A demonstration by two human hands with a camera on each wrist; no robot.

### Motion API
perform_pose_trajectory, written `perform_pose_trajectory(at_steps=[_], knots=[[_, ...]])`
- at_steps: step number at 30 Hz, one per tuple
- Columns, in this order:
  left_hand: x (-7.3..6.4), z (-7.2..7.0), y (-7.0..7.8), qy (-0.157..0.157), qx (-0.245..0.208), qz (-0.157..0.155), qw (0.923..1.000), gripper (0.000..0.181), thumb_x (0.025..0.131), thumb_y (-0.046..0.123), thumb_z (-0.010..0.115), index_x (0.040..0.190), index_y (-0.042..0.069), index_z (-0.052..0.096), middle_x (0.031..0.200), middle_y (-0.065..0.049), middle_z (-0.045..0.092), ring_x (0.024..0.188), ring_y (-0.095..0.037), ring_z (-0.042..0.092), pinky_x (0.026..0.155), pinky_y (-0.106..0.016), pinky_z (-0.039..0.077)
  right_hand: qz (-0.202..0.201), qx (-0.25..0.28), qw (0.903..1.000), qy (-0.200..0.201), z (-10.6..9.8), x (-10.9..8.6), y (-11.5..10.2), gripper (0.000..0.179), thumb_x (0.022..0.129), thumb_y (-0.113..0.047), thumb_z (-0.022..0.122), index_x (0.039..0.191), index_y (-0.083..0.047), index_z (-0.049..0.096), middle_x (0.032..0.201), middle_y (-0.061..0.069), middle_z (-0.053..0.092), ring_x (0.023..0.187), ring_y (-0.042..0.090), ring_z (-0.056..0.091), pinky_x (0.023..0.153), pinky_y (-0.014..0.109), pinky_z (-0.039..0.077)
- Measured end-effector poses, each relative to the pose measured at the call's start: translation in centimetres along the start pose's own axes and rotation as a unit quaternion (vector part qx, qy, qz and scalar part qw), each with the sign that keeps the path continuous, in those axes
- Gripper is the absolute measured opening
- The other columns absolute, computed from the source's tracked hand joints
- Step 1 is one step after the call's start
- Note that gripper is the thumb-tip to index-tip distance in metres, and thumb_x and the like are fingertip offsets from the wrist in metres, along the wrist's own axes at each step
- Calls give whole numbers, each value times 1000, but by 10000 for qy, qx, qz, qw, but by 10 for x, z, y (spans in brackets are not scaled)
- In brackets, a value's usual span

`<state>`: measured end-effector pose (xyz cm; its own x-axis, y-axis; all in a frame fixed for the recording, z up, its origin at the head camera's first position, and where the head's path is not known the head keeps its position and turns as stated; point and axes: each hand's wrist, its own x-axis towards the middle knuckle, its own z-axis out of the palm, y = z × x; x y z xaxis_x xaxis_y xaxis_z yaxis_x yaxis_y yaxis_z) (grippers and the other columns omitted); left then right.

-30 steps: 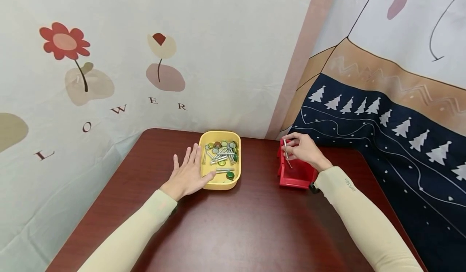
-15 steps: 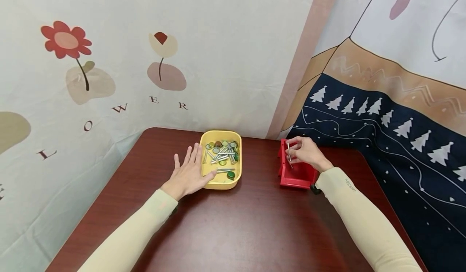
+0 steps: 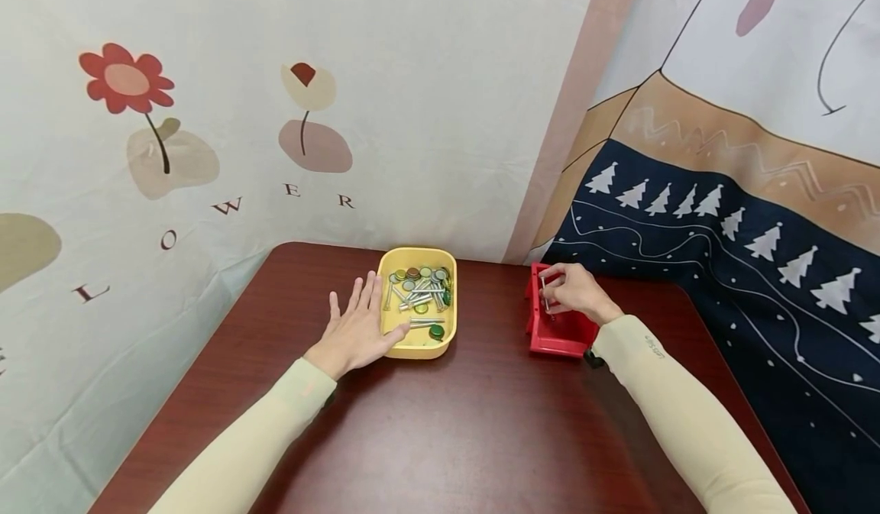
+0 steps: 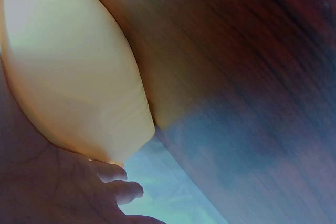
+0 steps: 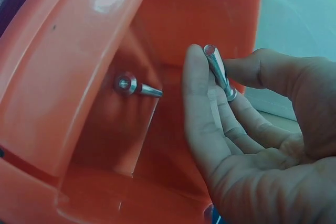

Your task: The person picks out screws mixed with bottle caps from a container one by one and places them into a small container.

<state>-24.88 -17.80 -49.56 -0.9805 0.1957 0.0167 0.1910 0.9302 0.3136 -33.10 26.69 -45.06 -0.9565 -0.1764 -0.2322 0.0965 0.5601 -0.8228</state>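
Observation:
With fingers spread and straight, my left hand [image 3: 354, 336] rests along the left side of a yellow plastic box [image 3: 417, 353]. The box holds metal bolts [image 3: 428, 291] and several bottle caps, one of them green [image 3: 436, 332]. To the right, my right hand [image 3: 577, 291] is over a red plastic bin [image 3: 560, 346], pinching a silver bolt [image 5: 219, 70] between thumb and fingers. Another bolt [image 5: 139, 87] lies inside the bin in the right wrist view. In the left wrist view, the yellow box's outer wall [image 4: 79, 66] fills much of the picture beside the fingers.
Both containers stand toward the back of a dark red-brown wooden table [image 3: 454, 438]. A pale printed cloth [image 3: 440, 117] hangs right behind it. Navy cloth with white trees [image 3: 770, 300] borders the right side.
My right hand has moved slightly down and to the right, bringing the pinched bolt lower into the red bin. The left hand has stayed on the yellow box.

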Motion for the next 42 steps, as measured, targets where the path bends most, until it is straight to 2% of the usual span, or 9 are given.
perform_pose_trajectory(at_steps=[8,15,19,23,26,31,35,38,42], knots=[[0,0,-1,-6,-54,-8,10000,115,112,73,57,187,3,6,198,-17,-1,185,-45,6,140,-86,-1,139,-184,9994,-238,2,4,0,55,107,2,70,161,10,58,131,34,79,94,25,79,91,45,73],[0,2,-2,14,-27,-9,10000,115,111,75,56,188,4,6,198,-17,0,185,-46,10,140,-86,1,214,-438,9982,-339,7,8,-3,55,103,7,71,156,13,59,116,29,81,86,21,77,88,46,73],[1,3,-2,-61,-36,-43,10000,117,111,77,55,188,5,4,198,-16,-2,185,-45,7,141,-85,0,308,-545,9974,-366,11,12,-3,54,101,8,72,153,13,61,105,22,82,80,17,79,85,45,74],[1,3,-1,-119,-82,-55,9999,118,111,77,55,188,4,3,198,-16,-2,185,-44,5,141,-85,0,362,-514,9972,-406,14,13,-3,52,101,10,74,152,15,60,98,21,83,81,21,83,84,47,74],[1,4,-1,-101,-106,-44,9999,117,111,75,56,188,4,4,198,-17,-1,185,-45,5,140,-86,0,410,-561,9968,-396,13,13,-4,54,102,10,75,153,16,59,101,24,84,87,27,86,86,48,74],[0,3,-1,-81,-85,-42,9999,116,112,74,56,188,4,4,198,-17,-1,185,-45,5,140,-86,1,446,-604,9967,-306,11,10,-6,53,103,8,76,153,15,61,111,32,84,95,34,88,89,49,73],[0,2,0,-62,-88,-36,9999,116,111,74,56,188,4,4,198,-16,-1,185,-44,6,140,-86,1,295,-687,9971,-114,9,8,-7,47,103,9,75,149,15,64,111,33,84,92,31,87,89,47,73],[0,1,1,-32,-92,-17,10000,116,111,75,56,188,4,5,198,-17,0,185,-45,6,140,-86,2,110,-1082,9940,119,6,6,-9,45,103,7,74,147,12,67,112,30,84,90,29,86,87,42,74],[1,0,1,-44,-92,-22,9999,117,111,76,56,188,5,4,198,-17,-2,185,-44,5,140,-86,0,-201,-1738,9835,464,4,2,-15,43,105,1,73,148,7,70,116,27,83,89,30,86,88,40,74]])
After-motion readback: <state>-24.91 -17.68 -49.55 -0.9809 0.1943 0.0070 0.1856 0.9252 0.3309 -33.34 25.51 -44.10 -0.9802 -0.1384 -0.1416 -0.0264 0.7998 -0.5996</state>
